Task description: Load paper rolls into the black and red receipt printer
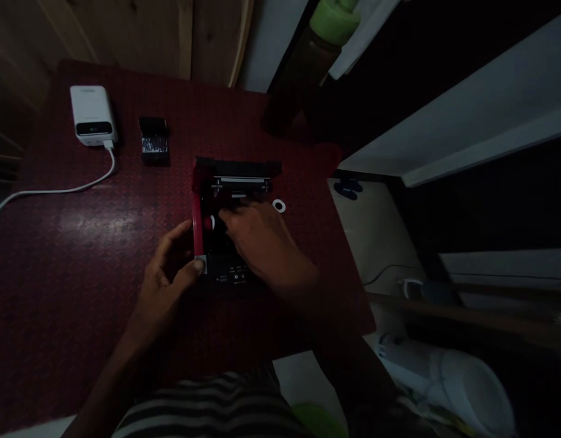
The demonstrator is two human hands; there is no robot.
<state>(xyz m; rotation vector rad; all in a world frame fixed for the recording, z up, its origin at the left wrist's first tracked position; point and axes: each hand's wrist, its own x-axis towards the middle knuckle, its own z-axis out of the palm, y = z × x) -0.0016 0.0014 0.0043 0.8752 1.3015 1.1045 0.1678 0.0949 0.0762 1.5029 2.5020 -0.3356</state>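
Observation:
A small black and red machine (230, 182) with its lid raised sits in the middle of the dark red table (79, 243). My left hand (168, 277) grips its left red edge, thumb and fingers curled round the front corner. My right hand (259, 240) lies over the open inside, fingers bent down into it; what they touch is hidden. A little white ring (279, 205) rests on the table just right of the machine.
A white power bank (91, 115) with a white cable (56, 190) stands at the back left. Beside it lies a small black device (154, 140). A dark bottle with a green cap (307, 61) stands at the back right. The table's right edge drops to cluttered floor.

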